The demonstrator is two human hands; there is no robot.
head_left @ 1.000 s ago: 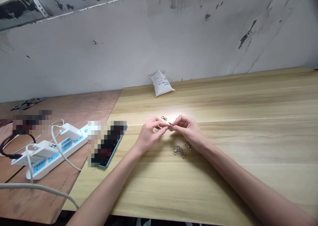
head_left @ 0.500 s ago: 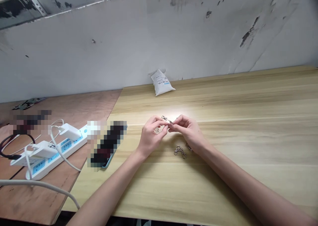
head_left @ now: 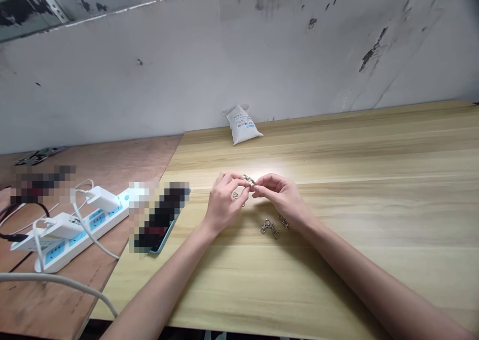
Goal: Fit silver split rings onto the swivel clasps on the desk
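Observation:
My left hand [head_left: 226, 203] and my right hand [head_left: 279, 195] meet above a light wooden tabletop [head_left: 337, 280]. Their fingertips together pinch a small silver metal clasp [head_left: 249, 180]. A small metal ring or clip [head_left: 235, 196] lies just under my left hand. Below my right hand, a pair of linked swivel clasps [head_left: 270, 229] rests on the wood. Another metal clasp [head_left: 284, 222] sits partly hidden by the heel of my right hand.
A white sealed packet [head_left: 243, 125] leans against the grey stained wall [head_left: 239, 66]. To the left are a blurred phone [head_left: 160, 220] in a blue case and a white power strip [head_left: 71, 235] with chargers and cables, on a lower reddish plywood board [head_left: 112, 175].
My hands have drawn slightly closer, and the clasp now sits fully between both sets of fingertips. The view has shifted a little to the left.

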